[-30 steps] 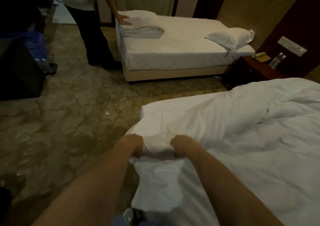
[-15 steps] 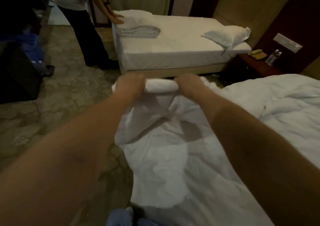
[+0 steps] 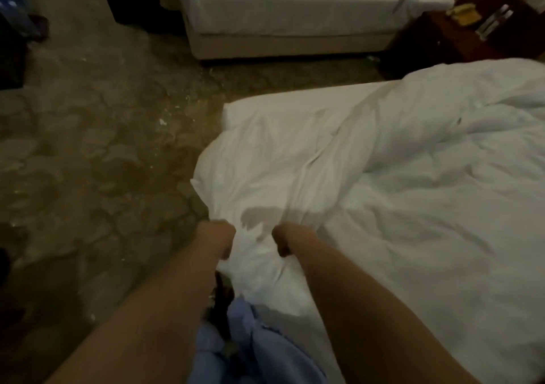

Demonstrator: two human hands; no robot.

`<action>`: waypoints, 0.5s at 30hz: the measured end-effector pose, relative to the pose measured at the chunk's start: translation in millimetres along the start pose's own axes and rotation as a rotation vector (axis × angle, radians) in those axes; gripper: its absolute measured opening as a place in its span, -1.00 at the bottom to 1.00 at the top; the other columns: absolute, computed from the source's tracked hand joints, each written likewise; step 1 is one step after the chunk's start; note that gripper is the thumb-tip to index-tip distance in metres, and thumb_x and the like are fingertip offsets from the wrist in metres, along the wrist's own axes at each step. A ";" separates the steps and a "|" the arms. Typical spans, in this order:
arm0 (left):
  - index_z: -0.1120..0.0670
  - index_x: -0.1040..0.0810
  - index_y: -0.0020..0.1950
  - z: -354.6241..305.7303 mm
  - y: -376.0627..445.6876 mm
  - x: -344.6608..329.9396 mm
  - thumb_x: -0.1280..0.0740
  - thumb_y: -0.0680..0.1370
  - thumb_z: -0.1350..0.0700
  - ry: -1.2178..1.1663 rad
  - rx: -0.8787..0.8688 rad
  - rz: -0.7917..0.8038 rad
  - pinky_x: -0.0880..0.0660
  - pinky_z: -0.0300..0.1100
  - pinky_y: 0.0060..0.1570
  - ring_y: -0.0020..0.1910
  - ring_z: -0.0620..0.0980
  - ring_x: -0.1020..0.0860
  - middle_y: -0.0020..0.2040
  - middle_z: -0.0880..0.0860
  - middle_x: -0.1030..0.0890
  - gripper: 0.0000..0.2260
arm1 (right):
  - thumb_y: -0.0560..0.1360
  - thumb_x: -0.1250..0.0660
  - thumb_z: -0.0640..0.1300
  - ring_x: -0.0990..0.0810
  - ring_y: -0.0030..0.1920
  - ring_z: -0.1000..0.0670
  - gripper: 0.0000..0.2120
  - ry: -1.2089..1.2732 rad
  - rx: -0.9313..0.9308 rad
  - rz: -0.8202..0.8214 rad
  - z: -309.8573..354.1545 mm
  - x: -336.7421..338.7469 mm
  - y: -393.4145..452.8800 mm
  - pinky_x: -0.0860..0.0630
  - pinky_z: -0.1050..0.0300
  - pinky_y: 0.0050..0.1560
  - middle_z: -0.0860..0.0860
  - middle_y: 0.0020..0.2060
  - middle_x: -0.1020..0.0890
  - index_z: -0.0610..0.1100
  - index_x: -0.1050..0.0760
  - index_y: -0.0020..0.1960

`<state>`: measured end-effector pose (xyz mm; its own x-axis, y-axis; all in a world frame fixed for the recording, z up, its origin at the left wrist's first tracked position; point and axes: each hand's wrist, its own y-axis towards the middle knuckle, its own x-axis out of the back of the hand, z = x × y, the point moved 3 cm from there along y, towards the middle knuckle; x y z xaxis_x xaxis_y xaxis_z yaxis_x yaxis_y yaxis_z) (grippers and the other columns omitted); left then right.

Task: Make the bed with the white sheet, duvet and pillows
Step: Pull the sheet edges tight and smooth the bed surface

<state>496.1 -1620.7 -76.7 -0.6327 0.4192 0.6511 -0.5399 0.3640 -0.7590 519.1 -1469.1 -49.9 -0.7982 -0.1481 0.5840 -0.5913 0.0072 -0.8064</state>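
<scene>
Since half second ago, my left hand (image 3: 216,237) and right hand (image 3: 284,239) dropped low, both fists gripping rumpled white fabric duvet (image 3: 383,177) corner. Spreading unfinished; no pillows seen on this bed.

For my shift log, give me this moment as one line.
stage: spreading duvet | left hand: grips duvet corner | right hand: grips same corner | duvet: rumpled on near bed | second bed: beyond

Dim room; patterned carpet (image 3: 97,153); second bed (image 3: 289,15); dark nightstand (image 3: 436,39).
</scene>
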 end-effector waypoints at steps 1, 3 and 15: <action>0.14 -0.40 0.35 2.1 2.4 3.8 -0.28 0.58 0.09 -0.001 0.025 -0.031 -0.38 -0.15 0.25 0.28 0.06 -0.46 0.33 0.13 -0.44 -0.64 | 0.51 -0.28 -0.29 -0.50 0.24 -0.19 -0.67 -0.023 0.010 -0.037 -1.7 8.0 -4.2 -0.44 -0.01 0.21 -0.20 0.26 -0.48 -0.29 -0.44 0.27; 0.12 -0.44 0.29 4.7 -0.6 27.7 -0.25 0.57 0.16 -0.014 0.052 -0.142 -0.45 -0.16 0.12 0.19 0.05 -0.52 0.26 0.11 -0.49 -0.71 | 0.54 -0.22 -0.29 -0.52 0.21 -0.17 -0.72 0.038 0.003 -0.148 -14.9 30.7 -12.6 -0.45 0.02 0.19 -0.20 0.21 -0.50 -0.28 -0.45 0.24; 0.10 -0.50 0.19 46.4 -24.2 96.1 -0.25 0.57 0.18 0.125 0.098 -0.293 -0.49 -0.18 0.02 0.06 0.01 -0.57 0.13 0.07 -0.56 -0.79 | 0.55 -0.17 -0.28 -0.50 0.20 -0.12 -0.73 0.053 -0.127 -0.441 -23.1 79.5 -28.7 -0.43 0.08 0.17 -0.13 0.18 -0.52 -0.21 -0.44 0.24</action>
<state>422.6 -1627.8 4.1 -0.3733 0.4092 0.8326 -0.7434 0.4050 -0.5323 470.0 -1458.3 21.8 -0.4701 -0.1130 0.8753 -0.8825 0.0761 -0.4642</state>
